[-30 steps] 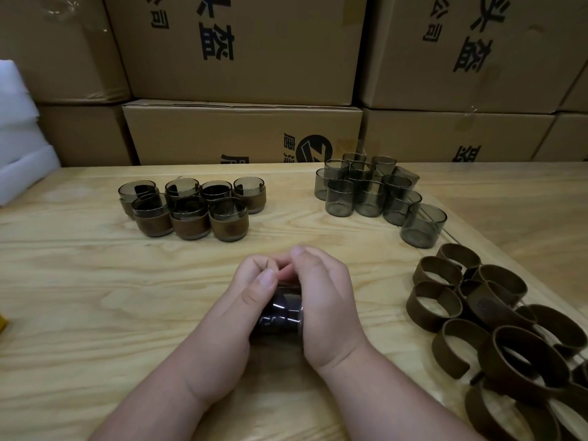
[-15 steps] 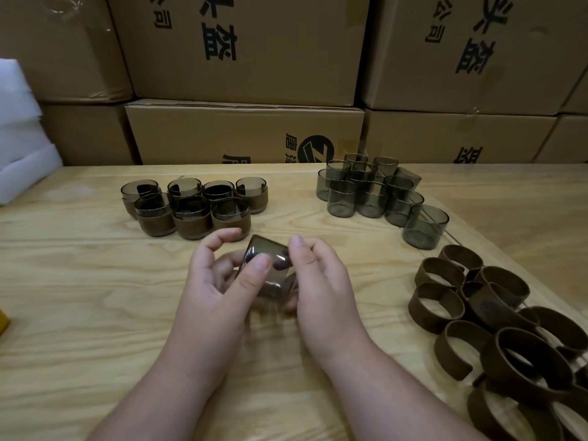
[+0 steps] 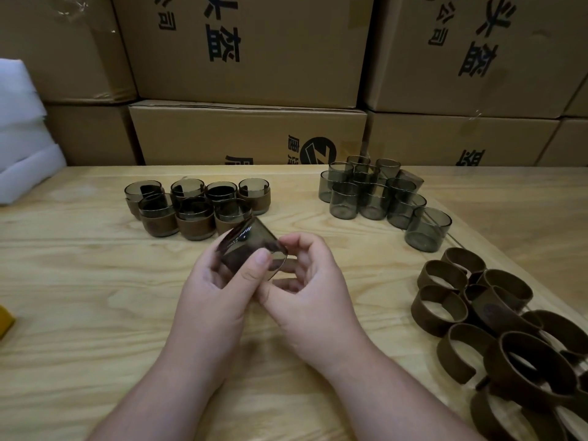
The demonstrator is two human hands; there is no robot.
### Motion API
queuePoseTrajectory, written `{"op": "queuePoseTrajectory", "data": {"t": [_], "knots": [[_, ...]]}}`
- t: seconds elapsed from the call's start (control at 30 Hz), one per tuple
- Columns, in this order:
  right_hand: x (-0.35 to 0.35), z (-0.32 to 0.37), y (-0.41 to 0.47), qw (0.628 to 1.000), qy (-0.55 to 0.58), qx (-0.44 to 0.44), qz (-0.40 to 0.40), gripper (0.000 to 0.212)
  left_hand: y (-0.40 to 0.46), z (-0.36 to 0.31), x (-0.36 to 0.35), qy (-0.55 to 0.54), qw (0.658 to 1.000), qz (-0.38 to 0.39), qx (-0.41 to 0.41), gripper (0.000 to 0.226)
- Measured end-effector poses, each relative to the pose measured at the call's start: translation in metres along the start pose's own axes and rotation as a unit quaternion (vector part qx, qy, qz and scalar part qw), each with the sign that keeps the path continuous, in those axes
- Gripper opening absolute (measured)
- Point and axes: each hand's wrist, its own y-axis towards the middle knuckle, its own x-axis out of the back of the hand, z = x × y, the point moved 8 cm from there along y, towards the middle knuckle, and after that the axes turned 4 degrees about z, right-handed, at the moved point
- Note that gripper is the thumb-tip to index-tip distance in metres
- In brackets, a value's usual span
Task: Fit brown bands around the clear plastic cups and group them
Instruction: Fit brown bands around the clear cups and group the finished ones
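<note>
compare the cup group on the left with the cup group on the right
The left cups each wear a brown band; the right cups are bare. The left group sits in two tidy rows, while the right group is a looser cluster trailing toward the spare bands. Both are smoky clear cups standing upright on the table.

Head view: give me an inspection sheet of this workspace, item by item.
Surface: light wooden table.
Job's things: banded cups grouped far left; bare cups far right; loose brown bands heaped at the right edge; one held cup, tilted, band around it.
Clutter: yellow object at the left edge, white foam behind.
Grippers: left hand and right hand both grip the held cup.
Cables: nothing seen.
Surroundings: stacked cardboard boxes.
</note>
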Motion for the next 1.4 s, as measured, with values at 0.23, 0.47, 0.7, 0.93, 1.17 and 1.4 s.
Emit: {"op": "queuePoseTrajectory", "data": {"t": [0.23,0.47,0.7,0.93,1.17,1.4], "knots": [[-0.001,0.003,-0.001,0.995,0.09,-0.004,0.031,0.044,0.002,-0.002,0.002,0.052,0.998,-0.011,-0.024,0.068],[0.004,0.008,-0.002,1.0,0.018,0.002,-0.003,0.041,-0.001,0.002,-0.007,0.131,0.99,0.029,-0.036,0.071],[0.012,0.008,-0.001,0.998,0.036,-0.026,-0.036,0.024,-0.002,-0.004,-0.011,0.128,0.99,0.043,-0.038,0.071],[0.026,0.0,-0.001,0.989,0.069,-0.067,-0.116,0.024,-0.005,0.004,-0.021,0.199,0.974,0.102,-0.032,0.073],[0.022,-0.003,0.0,0.993,0.059,-0.06,-0.086,0.054,-0.007,0.004,-0.023,0.249,0.962,0.107,-0.028,0.087],[0.007,0.001,0.0,0.999,0.036,-0.023,-0.018,0.059,-0.007,0.003,-0.021,0.222,0.969,0.107,-0.021,0.079]]}}
